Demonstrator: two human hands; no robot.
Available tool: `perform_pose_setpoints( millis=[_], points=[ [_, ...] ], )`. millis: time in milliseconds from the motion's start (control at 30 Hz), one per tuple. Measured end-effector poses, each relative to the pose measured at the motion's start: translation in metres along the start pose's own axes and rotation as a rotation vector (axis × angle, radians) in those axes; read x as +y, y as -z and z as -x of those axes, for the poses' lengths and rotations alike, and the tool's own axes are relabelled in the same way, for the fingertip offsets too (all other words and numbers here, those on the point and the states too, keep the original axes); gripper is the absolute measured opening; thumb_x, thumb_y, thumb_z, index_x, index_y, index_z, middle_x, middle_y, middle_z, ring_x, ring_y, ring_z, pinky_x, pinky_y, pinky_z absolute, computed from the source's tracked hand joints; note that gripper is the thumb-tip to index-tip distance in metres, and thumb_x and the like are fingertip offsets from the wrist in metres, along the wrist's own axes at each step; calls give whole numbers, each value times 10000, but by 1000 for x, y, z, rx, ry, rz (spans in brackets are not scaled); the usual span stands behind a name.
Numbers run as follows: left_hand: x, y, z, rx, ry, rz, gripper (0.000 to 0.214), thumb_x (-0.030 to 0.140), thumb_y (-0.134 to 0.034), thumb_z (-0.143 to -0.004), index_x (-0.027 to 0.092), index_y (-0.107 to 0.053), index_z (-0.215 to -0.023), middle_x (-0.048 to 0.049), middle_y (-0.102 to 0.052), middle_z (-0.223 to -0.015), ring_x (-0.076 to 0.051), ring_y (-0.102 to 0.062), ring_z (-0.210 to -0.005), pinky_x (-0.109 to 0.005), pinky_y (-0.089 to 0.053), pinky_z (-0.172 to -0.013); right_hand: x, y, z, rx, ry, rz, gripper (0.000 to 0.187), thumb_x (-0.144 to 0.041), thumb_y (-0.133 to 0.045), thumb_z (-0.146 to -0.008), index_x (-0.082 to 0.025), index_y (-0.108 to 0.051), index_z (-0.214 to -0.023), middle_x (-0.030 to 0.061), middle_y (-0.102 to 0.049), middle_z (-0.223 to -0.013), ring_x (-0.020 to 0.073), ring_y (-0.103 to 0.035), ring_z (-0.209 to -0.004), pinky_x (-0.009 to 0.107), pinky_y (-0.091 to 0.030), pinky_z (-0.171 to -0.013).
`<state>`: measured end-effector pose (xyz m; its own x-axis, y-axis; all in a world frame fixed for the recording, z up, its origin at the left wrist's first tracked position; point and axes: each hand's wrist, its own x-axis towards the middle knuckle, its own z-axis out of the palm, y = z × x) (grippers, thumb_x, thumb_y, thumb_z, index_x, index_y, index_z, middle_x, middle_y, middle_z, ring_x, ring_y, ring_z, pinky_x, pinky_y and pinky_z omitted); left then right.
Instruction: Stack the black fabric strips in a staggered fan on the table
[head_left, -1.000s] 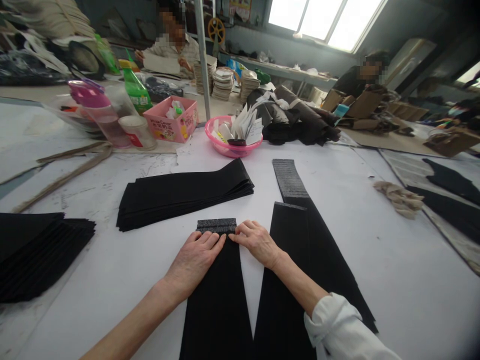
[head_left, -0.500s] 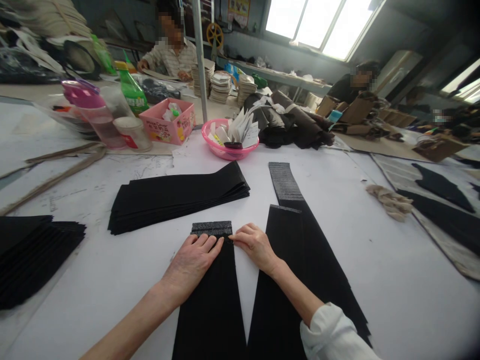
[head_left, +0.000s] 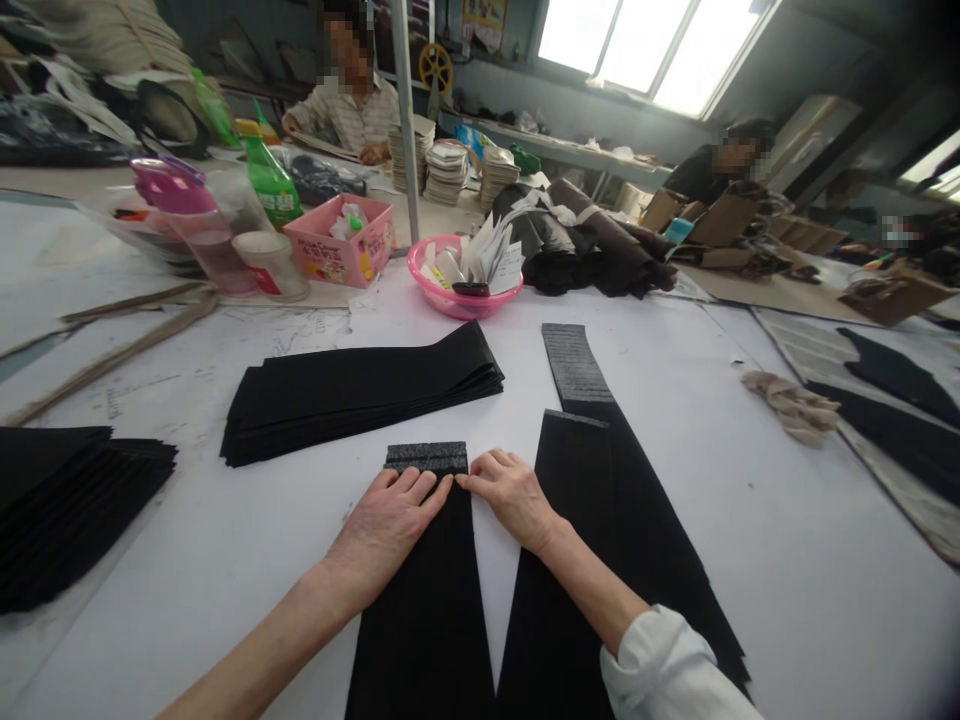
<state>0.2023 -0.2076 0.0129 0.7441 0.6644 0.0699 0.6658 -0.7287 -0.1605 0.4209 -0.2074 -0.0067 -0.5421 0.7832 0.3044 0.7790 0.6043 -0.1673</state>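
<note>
A long black cloth strip [head_left: 420,600] lies lengthwise in front of me, with a speckled grey band [head_left: 427,457] across its far end. My left hand [head_left: 394,515] rests on the strip just below that band, fingers laid side by side and pressing on the cloth. At the strip's right edge my right hand [head_left: 510,490] is closed in a pinch on the cloth, its fingertips almost touching those of the left. Under and beside my right forearm lies a stack of black strips [head_left: 637,520], some with grey far ends.
Beyond my hands lies a fanned pile of black pieces [head_left: 352,400]; another pile [head_left: 67,510] is at far left. Behind stand a pink basin [head_left: 465,300] with papers, a pink box [head_left: 341,250] and a metal pole [head_left: 407,130]. A crumpled beige cloth [head_left: 791,405] lies right. Other people sit farther back.
The right fingertips have shifted slightly left, closer to the left hand. The left hand stays on the strip. The whole view has moved a little.
</note>
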Motion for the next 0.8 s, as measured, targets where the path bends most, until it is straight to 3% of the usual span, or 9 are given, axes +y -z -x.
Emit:
perform_pose_setpoints(
  millis=[467, 633, 800],
  points=[
    [1, 2, 2, 18, 20, 3, 506, 49, -470, -857, 207, -442, -1337, -60, -568, -1015, -240, -514, -932, -390, -395, -804, -9, 2, 6, -10, -138, -79, 251, -187, -501, -948, -288, -654, -1119, 50, -599, -1014, 185, -505, -935, 322, -425, -793],
    [2, 2, 4, 88, 44, 49, 482, 33, -482, -844, 205, -479, -1294, -62, -580, -999, -242, -523, -919, -393, -409, -798, -34, 10, -10, 79, -297, -194, 292, -145, -457, -954, -259, -631, -1159, 50, -619, -1014, 188, -525, -975, 321, -455, -845],
    [2, 0, 6, 147, 77, 126, 278, 68, -492, -866, 171, -586, -1107, -62, -595, -970, -231, -535, -898, -380, -438, -795, -56, -7, -17, 61, -281, -255, 320, -154, -442, -960, -233, -570, -1242, 50, -618, -1051, 183, -538, -960, 304, -486, -850]
  ],
)
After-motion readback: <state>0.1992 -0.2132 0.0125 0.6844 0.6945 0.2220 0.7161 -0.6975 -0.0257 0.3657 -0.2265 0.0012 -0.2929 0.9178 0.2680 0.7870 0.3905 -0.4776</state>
